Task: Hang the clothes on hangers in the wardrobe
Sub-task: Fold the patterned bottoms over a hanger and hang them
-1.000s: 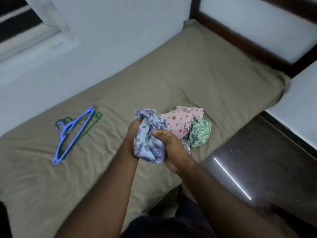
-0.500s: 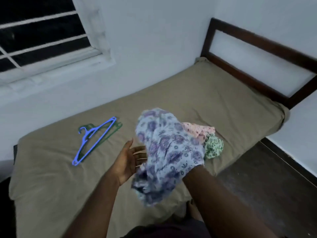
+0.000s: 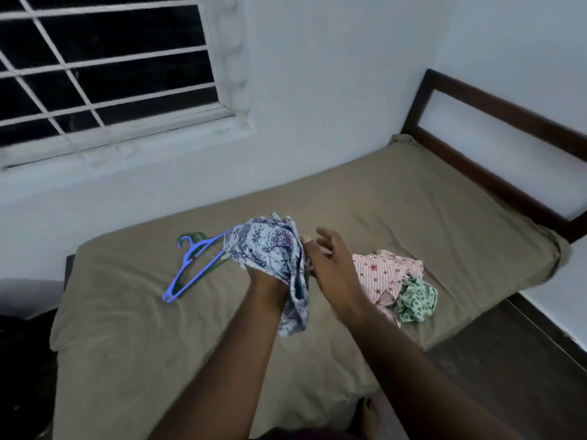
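Note:
A blue floral garment (image 3: 270, 249) is bunched and held up above the bed; my left hand (image 3: 263, 279) grips it from underneath, and its tail hangs down past my wrist. My right hand (image 3: 330, 268) hovers just right of the cloth, with its fingers spread and nothing in them. A blue plastic hanger (image 3: 190, 268) lies on the sheet to the left, partly behind the garment, with a green hanger (image 3: 219, 265) under it. A pink striped floral garment (image 3: 381, 271) and a crumpled green patterned one (image 3: 416, 300) lie together on the bed to the right. No wardrobe is visible.
The bed has a khaki sheet (image 3: 381, 201) and a dark wooden headboard (image 3: 495, 144) at the right. A barred window (image 3: 95, 58) is set in the white wall behind. Dark floor (image 3: 508, 360) runs along the bed's near right side.
The blue floral garment passed from my right hand to my left, which now grips it. My right hand let go and opened. The view tilted upward.

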A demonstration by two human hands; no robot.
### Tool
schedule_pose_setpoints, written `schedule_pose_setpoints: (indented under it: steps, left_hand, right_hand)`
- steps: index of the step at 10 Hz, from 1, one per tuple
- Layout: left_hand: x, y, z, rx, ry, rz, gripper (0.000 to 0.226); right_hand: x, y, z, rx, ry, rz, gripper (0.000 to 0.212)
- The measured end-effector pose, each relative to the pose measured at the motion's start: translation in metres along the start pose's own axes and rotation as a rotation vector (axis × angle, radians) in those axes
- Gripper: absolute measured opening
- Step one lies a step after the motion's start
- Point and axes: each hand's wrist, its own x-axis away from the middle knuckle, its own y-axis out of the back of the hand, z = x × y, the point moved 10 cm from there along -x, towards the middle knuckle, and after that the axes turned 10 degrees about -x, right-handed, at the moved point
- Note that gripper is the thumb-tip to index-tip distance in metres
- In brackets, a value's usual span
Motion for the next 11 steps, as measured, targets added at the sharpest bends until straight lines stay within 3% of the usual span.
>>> schedule_pose_setpoints:
  steps: [1, 2, 3, 4, 5, 6, 7, 8, 9, 10, 11]
  left_hand:
    - [-0.005, 0.007, 0.006, -0.106, 0.014, -0.036, 0.049]
    - [-0.013, 0.021, 0.015, -0.272, 0.059, -0.137, 0.048]
    - [-0.034, 0.041, 0.007, -0.227, -0.005, -0.184, 0.036]
    - [-0.044, 0.100, 0.012, -0.529, 0.000, -0.325, 0.018]
    - [-0.033, 0.116, -0.021, -1.069, -0.384, -0.376, 0.057]
    - [0.010, 0.023, -0.041, -1.316, -0.947, 0.121, 0.070]
    - [0.021, -0.013, -0.044, -1.408, -0.997, 0.287, 0.059]
    - [0.007, 0.003, -0.055, -1.451, -0.946, 0.142, 0.057]
    - [-0.005, 0.016, -0.050, -1.485, -0.939, 0.127, 0.046]
    - [-0.011, 0.019, -0.044, -1.523, -0.910, 0.137, 0.027]
    - [-0.007, 0.009, -0.060, -1.502, -0.955, 0.141, 0.020]
  right_hand:
    - [0.018, -0.021, 0.007, -0.013, -0.007, 0.238, 0.051]
    - [0.020, -0.026, 0.005, 0.223, 0.050, 0.281, 0.033]
    - [0.008, -0.012, 0.010, 0.159, -0.001, 0.183, 0.023]
    - [-0.003, -0.004, 0.029, 0.234, 0.039, 0.250, 0.024]
    - [-0.005, -0.018, 0.048, 0.510, 0.160, 0.408, 0.028]
    - [-0.009, -0.028, 0.053, 0.637, 0.218, 0.477, 0.031]
    - [-0.009, -0.029, 0.056, 0.655, 0.233, 0.471, 0.026]
    - [-0.009, -0.015, 0.069, 0.620, 0.257, 0.405, 0.027]
    - [-0.012, 0.005, 0.080, 0.579, 0.307, 0.325, 0.038]
    - [-0.015, 0.017, 0.079, 0.659, 0.348, 0.345, 0.044]
    - [-0.015, 0.020, 0.074, 0.889, 0.435, 0.436, 0.043]
